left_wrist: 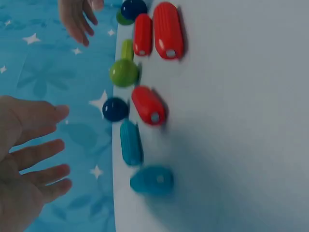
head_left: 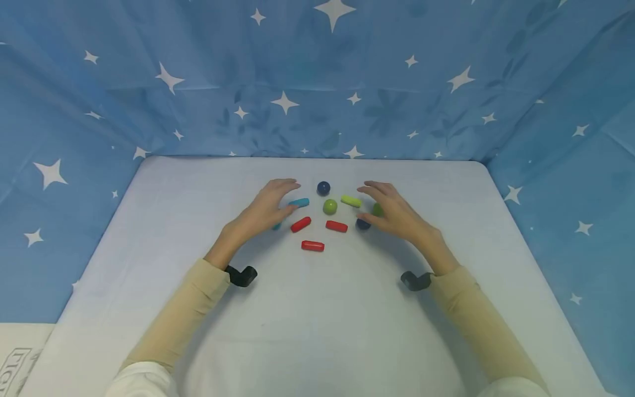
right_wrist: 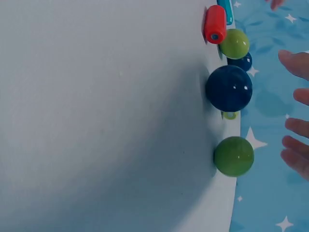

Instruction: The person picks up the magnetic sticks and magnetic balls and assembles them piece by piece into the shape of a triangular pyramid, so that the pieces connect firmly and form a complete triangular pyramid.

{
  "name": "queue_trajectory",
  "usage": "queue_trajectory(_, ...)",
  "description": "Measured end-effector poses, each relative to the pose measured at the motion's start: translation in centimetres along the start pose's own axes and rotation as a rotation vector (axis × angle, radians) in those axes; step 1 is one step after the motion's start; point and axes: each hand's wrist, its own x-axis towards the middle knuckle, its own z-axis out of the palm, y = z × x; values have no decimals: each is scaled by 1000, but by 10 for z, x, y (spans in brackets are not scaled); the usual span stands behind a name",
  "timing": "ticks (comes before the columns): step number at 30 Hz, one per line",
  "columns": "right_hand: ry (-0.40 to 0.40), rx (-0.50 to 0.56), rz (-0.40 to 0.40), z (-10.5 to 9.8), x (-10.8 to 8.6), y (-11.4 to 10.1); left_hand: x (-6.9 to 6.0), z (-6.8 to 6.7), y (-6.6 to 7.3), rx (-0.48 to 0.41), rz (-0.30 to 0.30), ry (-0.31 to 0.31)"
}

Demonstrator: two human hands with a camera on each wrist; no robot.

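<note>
- My left grip [head_left: 265, 209]: released, near a blue stick [head_left: 302, 202].
- My right grip [head_left: 397, 212]: released, near a navy ball [right_wrist: 229, 88] and a green ball [right_wrist: 234, 156].
- Three red sticks [head_left: 337, 226] lie on the counter [head_left: 317, 320] between.

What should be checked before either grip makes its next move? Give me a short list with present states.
1. Left grip holding nothing: ok, fingers relaxed.
2. Right grip holding nothing: ok, fingers relaxed.
3. Three red cylinders unobstructed in the head view: ok, lying on their sides on the white table, apart from one another.
4. Dark blue ball and green ball nearest the right grip fully visible in the head view: not ok, that grip partly covers both.
5. Two blue cylinders fully visible in the head view: not ok, the left grip partly covers both.
6. First pick settled: cannot tell.
</note>
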Motion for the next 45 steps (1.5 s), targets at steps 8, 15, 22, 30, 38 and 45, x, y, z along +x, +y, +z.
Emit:
queue_trajectory(8, -23, 42, -76, 9, 11, -6, 40, 24, 23, -102, 58, -109)
queue_trajectory(15, -89, 66, -123, 18, 16, -16, 54, 45, 35, -94, 31, -121)
queue_trajectory(22, -133, 62, -152, 28, 21, -28, 56, 58, 36, -62, -50, -101)
queue_trajectory(30, -147, 37, -216, 39, 27, -32, 59, 66, 33, -59, -41, -83)
queue_trajectory(38, -203, -18, -159, 43, 27, -36, 61, 73, 26, -68, -18, -72)
queue_trajectory(45, -225, -19, -136, 45, 26, -36, 57, 73, 27, -68, -21, -85)
